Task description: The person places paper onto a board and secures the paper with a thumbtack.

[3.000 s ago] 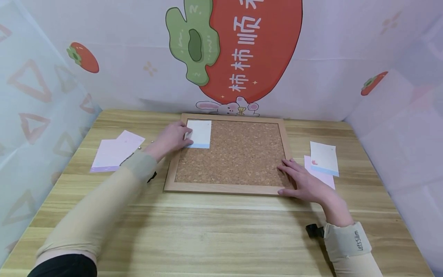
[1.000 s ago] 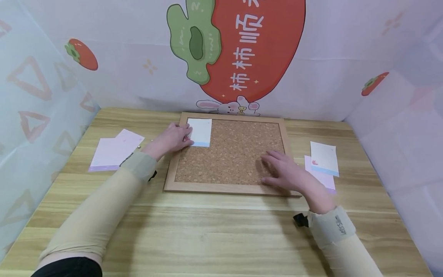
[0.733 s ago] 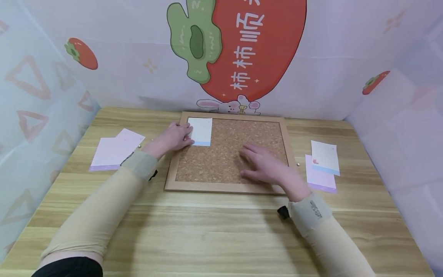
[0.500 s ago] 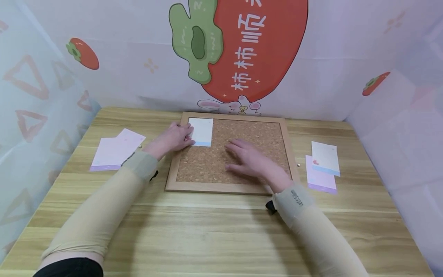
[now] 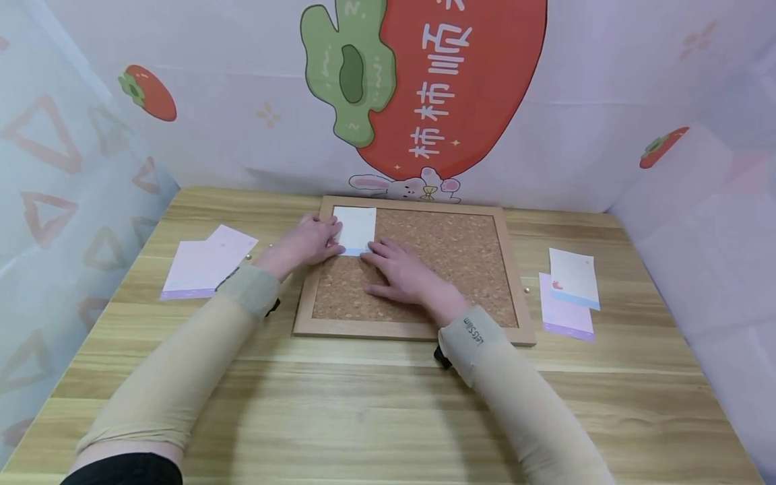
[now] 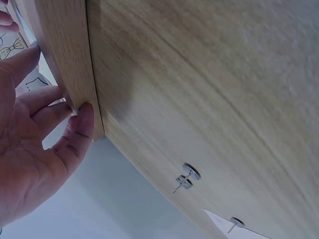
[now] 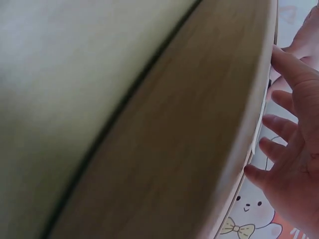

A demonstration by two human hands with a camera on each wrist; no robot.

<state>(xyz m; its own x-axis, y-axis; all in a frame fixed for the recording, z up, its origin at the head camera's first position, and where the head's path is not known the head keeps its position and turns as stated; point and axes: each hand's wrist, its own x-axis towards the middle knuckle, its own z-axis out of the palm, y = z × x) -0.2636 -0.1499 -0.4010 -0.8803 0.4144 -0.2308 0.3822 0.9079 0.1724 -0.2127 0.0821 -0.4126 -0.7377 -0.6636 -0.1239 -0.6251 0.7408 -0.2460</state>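
Observation:
A wood-framed corkboard lies on the table. A white note sheet with a blue lower band sits in its upper left corner. My left hand rests over the left frame, its fingers touching the sheet's left edge. In the left wrist view, the left fingertips lie against the wooden frame. My right hand is spread over the cork, its fingertips at the sheet's lower right corner. Whether they touch the paper is hard to tell. Neither hand visibly grips anything.
Two pinkish sheets overlap on the left of the table. Metal thumbtacks stand near them. On the right, another white sheet overlaps a pink sheet, with a small tack beside the frame. A printed cloth rises behind.
My right hand has left the board's lower right corner and moved left across the cork to the white sheet. The left hand has stayed at the sheet's left edge.

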